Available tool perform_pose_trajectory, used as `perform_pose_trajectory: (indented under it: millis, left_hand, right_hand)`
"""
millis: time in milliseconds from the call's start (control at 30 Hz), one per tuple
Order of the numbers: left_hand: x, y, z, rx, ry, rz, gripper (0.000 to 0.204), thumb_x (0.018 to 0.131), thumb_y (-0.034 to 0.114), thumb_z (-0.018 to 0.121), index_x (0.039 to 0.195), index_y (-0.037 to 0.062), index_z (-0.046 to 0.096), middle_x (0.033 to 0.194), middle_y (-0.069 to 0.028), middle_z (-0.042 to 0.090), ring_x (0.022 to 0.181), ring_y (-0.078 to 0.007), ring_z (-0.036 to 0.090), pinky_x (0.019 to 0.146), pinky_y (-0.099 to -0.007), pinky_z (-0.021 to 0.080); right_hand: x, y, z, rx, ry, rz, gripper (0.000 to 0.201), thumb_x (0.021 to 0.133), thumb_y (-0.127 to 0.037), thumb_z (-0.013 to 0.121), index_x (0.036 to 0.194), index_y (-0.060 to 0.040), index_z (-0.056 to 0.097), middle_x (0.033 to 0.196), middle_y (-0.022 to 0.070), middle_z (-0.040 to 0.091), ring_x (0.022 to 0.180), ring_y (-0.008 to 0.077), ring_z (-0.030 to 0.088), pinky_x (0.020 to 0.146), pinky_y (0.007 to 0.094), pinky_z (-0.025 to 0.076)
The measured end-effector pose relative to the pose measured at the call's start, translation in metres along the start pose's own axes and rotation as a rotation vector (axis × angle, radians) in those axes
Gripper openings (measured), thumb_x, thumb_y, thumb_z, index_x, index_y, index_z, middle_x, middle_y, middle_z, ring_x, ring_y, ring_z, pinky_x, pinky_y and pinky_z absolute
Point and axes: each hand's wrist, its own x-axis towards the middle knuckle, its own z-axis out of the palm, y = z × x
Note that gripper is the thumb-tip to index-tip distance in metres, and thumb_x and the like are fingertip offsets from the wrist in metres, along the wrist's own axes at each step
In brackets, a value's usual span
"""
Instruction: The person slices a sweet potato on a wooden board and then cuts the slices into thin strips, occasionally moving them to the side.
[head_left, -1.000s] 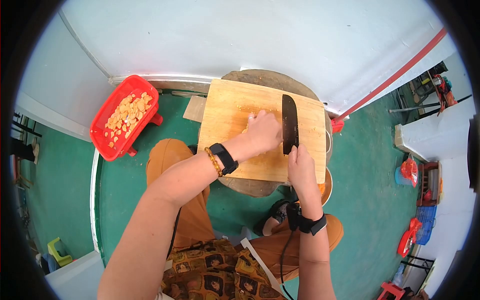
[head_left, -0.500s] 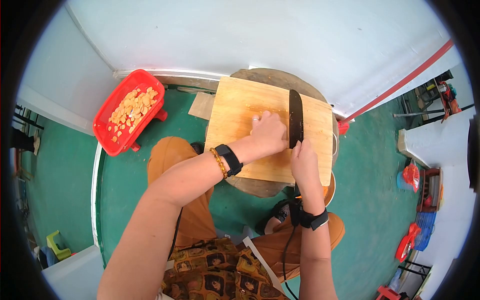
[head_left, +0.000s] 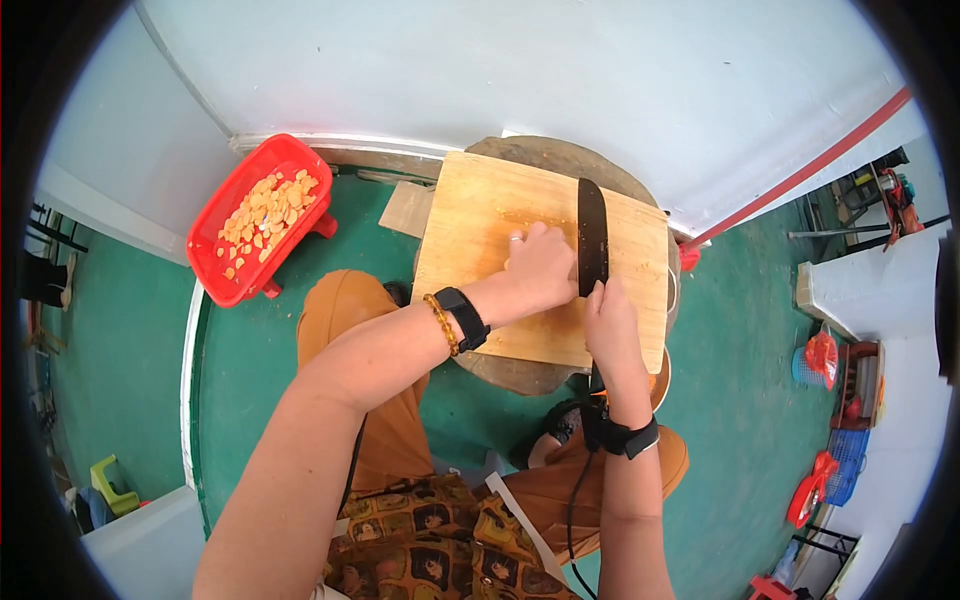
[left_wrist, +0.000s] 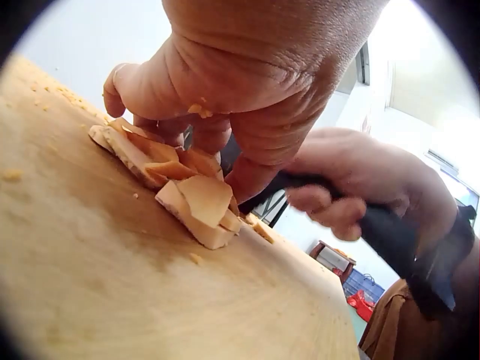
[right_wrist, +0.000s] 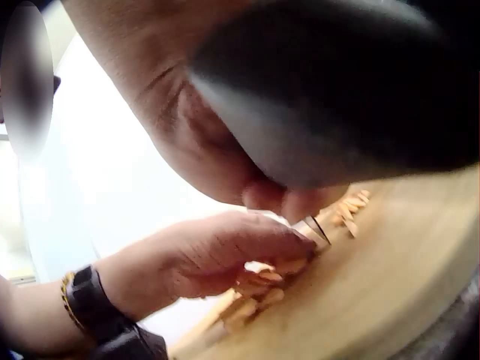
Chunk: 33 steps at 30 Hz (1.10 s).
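A: What do I have at the cutting board (head_left: 470, 225)?
B: My left hand (head_left: 540, 265) curls over the orange slices (left_wrist: 187, 191) at centre; my right hand (head_left: 610, 325) grips the knife (head_left: 592, 235), blade pointing to 12 o'clock.
A: Around it?
B: Red basket (head_left: 215, 262) of cut pieces at 10 o'clock, my knees beneath.

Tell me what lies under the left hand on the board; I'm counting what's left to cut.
Under the left hand sit stacked orange slices on the cutting board. Fingers cover the pile's far end, so the count stays unclear.

Cutting board (head_left: 470, 230) on stump (head_left: 520, 372), basket (head_left: 225, 268) left, knife (head_left: 592, 238) on board
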Motion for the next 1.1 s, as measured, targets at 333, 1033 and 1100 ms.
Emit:
perform_pose_trajectory:
  millis: [333,1033,1100]
  left_hand:
    - [-0.001,-0.003,0.000,-0.019,-0.009,-0.009,0.007,0.067,0.020,0.068,0.063,0.0138,0.067,0.088,-0.0065,0.055,0.099,-0.0283,0.045,0.080,-0.0474,0.031]
    - [-0.004,-0.002,-0.006,0.006,-0.045,0.001,0.007,0.069,0.019,0.067,0.066,0.0131,0.069,0.092,-0.0067,0.057,0.099,-0.0281,0.047,0.080,-0.0478,0.032]
    - [-0.005,-0.002,-0.006,0.011,-0.047,0.007,0.007,0.069,0.019,0.067,0.066,0.0131,0.069,0.092,-0.0068,0.057,0.098,-0.0280,0.047,0.080,-0.0476,0.032]
  right_hand:
    - [0.002,-0.017,-0.021,0.180,-0.047,0.169,0.020,0.094,-0.015,0.046,0.088,0.0034,0.049,0.075,0.0316,0.057,0.072,0.0501,0.055,0.062,0.0543,0.042]
    - [0.004,0.016,0.011,0.112,-0.089,0.054,0.024,0.097,-0.019,0.043,0.085,0.0023,0.044,0.062,0.0189,0.051,0.051,0.0311,0.052,0.047,0.0414,0.042]
    - [0.004,0.015,0.010,0.122,-0.092,0.062,0.024,0.097,-0.019,0.043,0.086,0.0022,0.044,0.063,0.0189,0.051,0.051,0.0312,0.052,0.046,0.0415,0.042]
